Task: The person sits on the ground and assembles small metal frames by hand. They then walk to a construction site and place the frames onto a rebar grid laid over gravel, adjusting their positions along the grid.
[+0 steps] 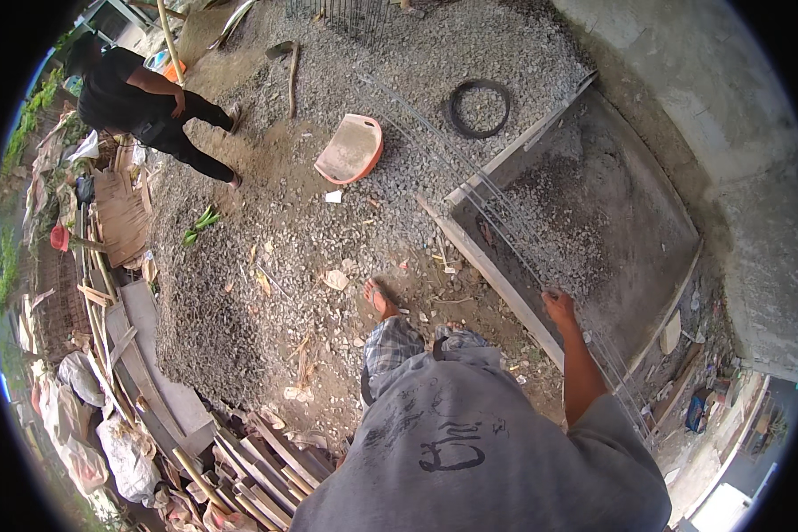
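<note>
My right hand (558, 307) is closed around a bundle of long thin steel rods (505, 232) at my right side. The rods run from the gravel ahead, across a wooden-edged mixing box (634, 168), and back past my right arm. Dark gravelly mix lies inside the box. My left hand is out of sight, with only my grey shirt and checked shorts showing on that side.
Ahead lie an orange-rimmed scoop-shaped container (349, 149), a coil of black wire (479, 108) and a hoe (292, 75). A person in black (142, 97) stands at the far left. Stacked wood (257, 470) and plastic bags (129, 457) line the left; a concrete wall (762, 204) bounds the right.
</note>
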Demonstrator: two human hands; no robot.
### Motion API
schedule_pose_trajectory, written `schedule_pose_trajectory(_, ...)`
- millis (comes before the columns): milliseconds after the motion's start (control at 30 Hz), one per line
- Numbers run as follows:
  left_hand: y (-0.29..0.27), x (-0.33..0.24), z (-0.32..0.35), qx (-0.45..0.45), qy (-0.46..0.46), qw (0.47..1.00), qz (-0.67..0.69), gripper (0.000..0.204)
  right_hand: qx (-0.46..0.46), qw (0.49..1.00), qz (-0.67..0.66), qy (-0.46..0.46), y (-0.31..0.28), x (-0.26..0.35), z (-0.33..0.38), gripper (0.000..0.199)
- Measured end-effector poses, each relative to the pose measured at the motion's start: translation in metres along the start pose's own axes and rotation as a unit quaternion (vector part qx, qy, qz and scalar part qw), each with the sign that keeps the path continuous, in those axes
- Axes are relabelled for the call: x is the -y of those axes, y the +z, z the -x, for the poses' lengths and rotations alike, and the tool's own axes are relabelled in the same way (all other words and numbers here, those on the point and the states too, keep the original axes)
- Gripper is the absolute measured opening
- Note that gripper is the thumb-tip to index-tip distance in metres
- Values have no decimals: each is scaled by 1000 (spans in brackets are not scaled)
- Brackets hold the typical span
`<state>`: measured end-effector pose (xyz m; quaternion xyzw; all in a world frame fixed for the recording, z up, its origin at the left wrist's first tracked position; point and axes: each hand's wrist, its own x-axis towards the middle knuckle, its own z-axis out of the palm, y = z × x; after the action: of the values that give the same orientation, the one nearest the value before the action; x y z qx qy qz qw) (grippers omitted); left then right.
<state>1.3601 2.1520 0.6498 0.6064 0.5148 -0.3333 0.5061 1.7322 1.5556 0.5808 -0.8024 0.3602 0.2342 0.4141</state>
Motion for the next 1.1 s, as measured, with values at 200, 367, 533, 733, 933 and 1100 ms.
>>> schedule_pose_trajectory(200, -70, -218, -35, -34, 152, 987, 26, 18, 74, 979, -51, 184, 94, -54, 46, 24)
schedule_pose_trajectory(367, -164, -319, -143, 18, 4, 996, 93, 15, 122, 976, -91, 156, 158, 49, 93, 37)
schedule_pose_trajectory(533, -201, -403, -209, 21, 28, 998, 45, 15, 80, 978, -149, 122, 172, 113, 78, 37)
schedule_pose_trajectory(733, -279, -441, -275, -87, 0, 990, -110, 54, 73, 953, -210, 207, 219, 130, -7, 29)
schedule_pose_trajectory(933, -151, -499, -220, 22, -25, 987, -154, 54, 7, 950, -205, 235, 166, 160, -59, 28)
schedule_pose_trajectory(1100, -133, -544, -216, 38, 20, 988, -146, 45, 42, 986, -149, 68, 132, 307, -127, 48)
